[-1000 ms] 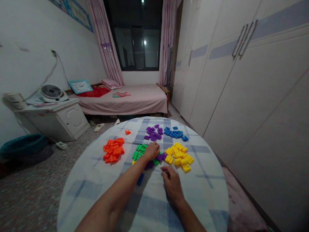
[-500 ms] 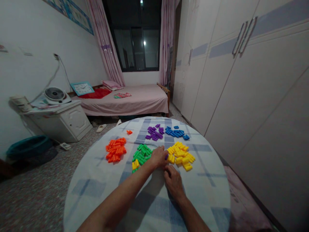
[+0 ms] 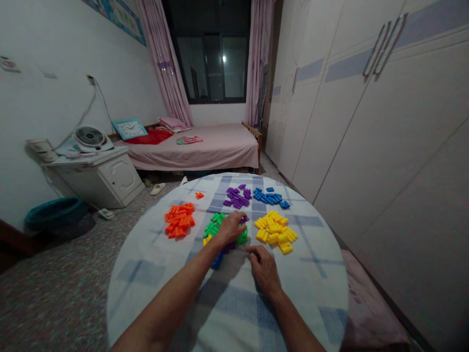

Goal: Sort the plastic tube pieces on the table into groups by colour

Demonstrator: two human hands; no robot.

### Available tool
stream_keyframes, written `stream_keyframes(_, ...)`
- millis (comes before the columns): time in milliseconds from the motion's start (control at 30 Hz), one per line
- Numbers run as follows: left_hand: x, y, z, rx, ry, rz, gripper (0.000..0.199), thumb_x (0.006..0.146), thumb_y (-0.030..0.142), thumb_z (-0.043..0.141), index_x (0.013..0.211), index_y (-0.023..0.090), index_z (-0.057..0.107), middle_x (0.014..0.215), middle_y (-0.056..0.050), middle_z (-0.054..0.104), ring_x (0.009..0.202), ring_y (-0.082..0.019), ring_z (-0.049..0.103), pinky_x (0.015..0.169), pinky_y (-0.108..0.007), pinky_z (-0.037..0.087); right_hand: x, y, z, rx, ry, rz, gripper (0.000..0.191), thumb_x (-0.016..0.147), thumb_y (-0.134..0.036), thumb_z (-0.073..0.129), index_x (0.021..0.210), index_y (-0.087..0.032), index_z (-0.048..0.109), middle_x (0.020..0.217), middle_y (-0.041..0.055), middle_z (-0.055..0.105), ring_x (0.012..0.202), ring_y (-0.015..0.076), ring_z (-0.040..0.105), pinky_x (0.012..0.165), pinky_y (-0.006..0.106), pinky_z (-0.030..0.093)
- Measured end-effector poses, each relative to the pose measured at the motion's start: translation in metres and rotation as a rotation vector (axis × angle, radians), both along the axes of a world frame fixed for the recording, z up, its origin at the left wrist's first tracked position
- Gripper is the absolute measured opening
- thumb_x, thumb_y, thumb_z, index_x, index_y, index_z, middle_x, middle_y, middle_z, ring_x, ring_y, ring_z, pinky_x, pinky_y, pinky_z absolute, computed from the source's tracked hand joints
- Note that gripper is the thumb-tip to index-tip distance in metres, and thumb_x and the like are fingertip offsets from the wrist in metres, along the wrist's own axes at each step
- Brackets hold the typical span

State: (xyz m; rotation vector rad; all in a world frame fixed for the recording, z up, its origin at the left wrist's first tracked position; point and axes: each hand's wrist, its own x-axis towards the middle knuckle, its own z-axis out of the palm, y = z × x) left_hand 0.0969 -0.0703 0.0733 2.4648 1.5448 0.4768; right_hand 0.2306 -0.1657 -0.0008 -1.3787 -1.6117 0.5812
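A: Where is the left hand (image 3: 232, 228) recorded?

B: Over the green pieces (image 3: 212, 227), mid-table. A purple piece (image 3: 244, 220) is seen at its fingertips; whether it is clamped by the fingers or only touched cannot be told.

A: And the right hand (image 3: 264, 266)?

B: It is held low at the tablecloth (image 3: 311, 288), on the near side of the yellow pile (image 3: 274, 230) and apart from it. The fingers are curled; whether their tips meet the thumb cannot be told.

A: How are the other pieces laid out?

B: The orange pile (image 3: 179, 221) is found left of the green, the yellow right of it. The purple pile (image 3: 238, 198) and the blue pile (image 3: 269, 197) are set side by side farther back. Beside the left forearm, some yellow pieces (image 3: 207, 240) and a blue piece (image 3: 217, 261) are partly covered.
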Motion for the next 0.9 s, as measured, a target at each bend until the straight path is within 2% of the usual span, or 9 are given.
stream_keyframes(67, -0.023, -0.008, 0.006, 0.038, -0.145, 0.03, 0.032, 0.08, 0.017, 0.047, 0.111, 0.019, 0.058, 0.105, -0.004, 0.061, 0.097, -0.016, 0.056, 0.089, -0.026, 0.043, 0.0, 0.0, 0.001, -0.017, -0.001, 0.004, 0.022, 0.08, -0.018, 0.042, 0.086, -0.018, 0.064, 0.087, 0.0044, 0.065, 0.084, 0.0177, 0.06, 0.078, 0.029, 0.044)
stream_keyframes(133, -0.045, -0.019, 0.005, 0.05, -0.245, 0.044, 0.032, 0.078, 0.015, 0.048, 0.108, 0.019, 0.059, 0.102, -0.004, 0.061, 0.094, -0.016, 0.056, 0.087, -0.027, 0.044, 0.0, 0.0, 0.001, -0.029, -0.007, 0.005, 0.022, 0.08, -0.019, 0.043, 0.086, -0.018, 0.064, 0.087, 0.0045, 0.065, 0.083, 0.0178, 0.06, 0.077, 0.029, 0.044)
stream_keyframes(267, -0.069, -0.045, -0.015, 0.02, -0.232, 0.013, 0.032, 0.078, 0.014, 0.049, 0.108, 0.019, 0.06, 0.099, -0.004, 0.061, 0.092, -0.017, 0.056, 0.084, -0.029, 0.045, -0.001, 0.001, 0.002, -0.03, -0.024, 0.012, 0.022, 0.081, -0.019, 0.043, 0.087, -0.018, 0.064, 0.088, 0.0049, 0.065, 0.085, 0.018, 0.059, 0.079, 0.03, 0.043)
stream_keyframes(367, -0.066, -0.059, -0.031, 0.02, -0.092, -0.04, 0.03, 0.081, 0.019, 0.05, 0.109, 0.021, 0.061, 0.097, -0.006, 0.06, 0.092, -0.018, 0.056, 0.082, -0.029, 0.045, 0.0, 0.0, 0.003, -0.029, -0.034, 0.007, 0.022, 0.08, -0.02, 0.043, 0.087, -0.018, 0.065, 0.088, 0.005, 0.065, 0.084, 0.018, 0.06, 0.079, 0.029, 0.043)
stream_keyframes(467, -0.055, -0.066, -0.038, 0.065, 0.083, -0.058, 0.038, 0.082, 0.022, 0.051, 0.119, 0.023, 0.056, 0.102, -0.008, 0.059, 0.095, -0.023, 0.055, 0.08, -0.032, 0.045, 0.0, 0.0, 0.004, -0.026, -0.035, 0.004, 0.022, 0.08, -0.02, 0.043, 0.086, -0.018, 0.065, 0.087, 0.0051, 0.066, 0.085, 0.0179, 0.06, 0.079, 0.029, 0.043)
stream_keyframes(567, -0.045, -0.066, -0.038, 0.082, 0.18, -0.014, 0.041, 0.082, 0.021, 0.049, 0.123, 0.024, 0.053, 0.106, -0.009, 0.057, 0.096, -0.024, 0.054, 0.079, -0.033, 0.044, 0.0, 0.001, 0.003, -0.029, -0.041, 0.019, 0.023, 0.081, -0.02, 0.042, 0.086, -0.018, 0.064, 0.088, 0.0055, 0.065, 0.084, 0.018, 0.059, 0.079, 0.029, 0.043)
stream_keyframes(667, -0.04, -0.061, -0.036, 0.069, 0.222, 0.046, 0.036, 0.084, 0.02, 0.046, 0.119, 0.023, 0.055, 0.105, -0.009, 0.057, 0.094, -0.023, 0.055, 0.078, -0.032, 0.044, 0.001, 0.002, 0.001, -0.034, -0.043, 0.025, 0.023, 0.081, -0.02, 0.042, 0.087, -0.017, 0.064, 0.088, 0.0059, 0.065, 0.085, 0.0183, 0.059, 0.079, 0.03, 0.042)
stream_keyframes(900, -0.038, -0.047, -0.036, 0.01, 0.224, 0.092, 0.035, 0.082, 0.023, 0.048, 0.115, 0.023, 0.058, 0.098, -0.01, 0.061, 0.091, -0.024, 0.059, 0.076, -0.033, 0.043, 0.001, 0.0, 0.002, -0.045, -0.042, 0.038, 0.023, 0.081, -0.02, 0.042, 0.087, -0.017, 0.064, 0.089, 0.0057, 0.064, 0.086, 0.0183, 0.058, 0.08, 0.03, 0.042)
